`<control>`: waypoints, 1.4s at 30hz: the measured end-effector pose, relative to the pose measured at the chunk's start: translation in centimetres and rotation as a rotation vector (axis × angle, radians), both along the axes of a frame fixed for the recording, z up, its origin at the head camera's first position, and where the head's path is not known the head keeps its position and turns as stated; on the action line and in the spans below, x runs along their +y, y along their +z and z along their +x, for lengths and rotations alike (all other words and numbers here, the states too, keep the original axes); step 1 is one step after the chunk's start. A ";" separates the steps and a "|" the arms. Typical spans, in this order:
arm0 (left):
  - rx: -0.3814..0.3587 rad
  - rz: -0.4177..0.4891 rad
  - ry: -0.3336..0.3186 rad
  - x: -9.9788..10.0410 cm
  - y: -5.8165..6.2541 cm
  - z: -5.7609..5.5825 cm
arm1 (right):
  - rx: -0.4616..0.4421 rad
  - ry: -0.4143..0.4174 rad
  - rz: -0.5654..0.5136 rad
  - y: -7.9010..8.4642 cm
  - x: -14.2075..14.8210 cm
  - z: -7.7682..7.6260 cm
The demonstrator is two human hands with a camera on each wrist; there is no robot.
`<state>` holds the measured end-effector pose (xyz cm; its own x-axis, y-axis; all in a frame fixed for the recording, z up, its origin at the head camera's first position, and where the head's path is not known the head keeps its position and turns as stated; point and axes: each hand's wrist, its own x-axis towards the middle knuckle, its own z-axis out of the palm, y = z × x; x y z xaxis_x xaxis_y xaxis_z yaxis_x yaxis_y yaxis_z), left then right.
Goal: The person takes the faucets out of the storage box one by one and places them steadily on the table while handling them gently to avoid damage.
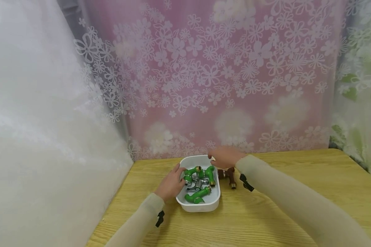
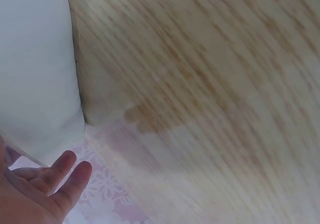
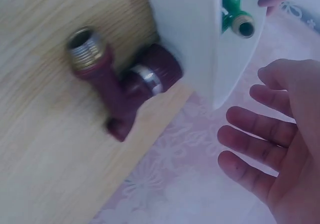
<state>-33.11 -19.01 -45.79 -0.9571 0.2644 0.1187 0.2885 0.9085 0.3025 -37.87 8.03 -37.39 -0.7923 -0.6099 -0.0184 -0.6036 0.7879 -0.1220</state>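
A white plastic tub [image 1: 198, 208] stands near the table's back edge with green taps [image 1: 198, 195] and chrome metal tap parts [image 1: 199, 185] inside. My left hand [image 1: 171, 183] lies at the tub's left rim, thumb and forefinger reaching over it. In the left wrist view, two of its fingers [image 2: 75, 184] extend loosely outside the tub. My right hand [image 1: 227, 157] hovers by the far right corner, and the right wrist view shows its fingers spread apart and holding nothing. Beside the tub's right wall lies a dark red-brown tap [image 3: 112, 91] with a brass threaded end.
The wooden table [image 1: 266, 212] reaches forward to a pink flowered curtain [image 1: 204, 85] close behind the tub. A white sheet [image 1: 43, 120] hangs along the left side, and a green-patterned curtain [image 1: 358, 85] hangs at the right.
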 end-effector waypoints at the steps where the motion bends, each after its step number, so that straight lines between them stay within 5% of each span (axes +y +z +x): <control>1: -0.001 0.001 0.002 0.0 0.0 0.1 | 0.003 0.008 0.010 0.1 -0.4 0.0; 11: -0.023 0.017 0.016 0.1 0.2 0.1 | 0.036 0.130 0.072 0.4 -4.1 -0.1; 28: -0.031 0.071 0.002 -0.4 -0.1 -0.4 | -0.079 0.123 0.134 -0.9 -8.9 -0.3; 42: -0.017 0.067 -0.017 -0.5 0.1 -0.4 | -0.085 0.124 0.182 -2.2 -10.7 -0.1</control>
<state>-33.51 -19.53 -45.67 -0.9546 0.2726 0.1203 0.2979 0.8810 0.3676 -37.93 -2.65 -39.55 -0.7022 -0.6833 -0.2000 -0.6911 0.7217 -0.0393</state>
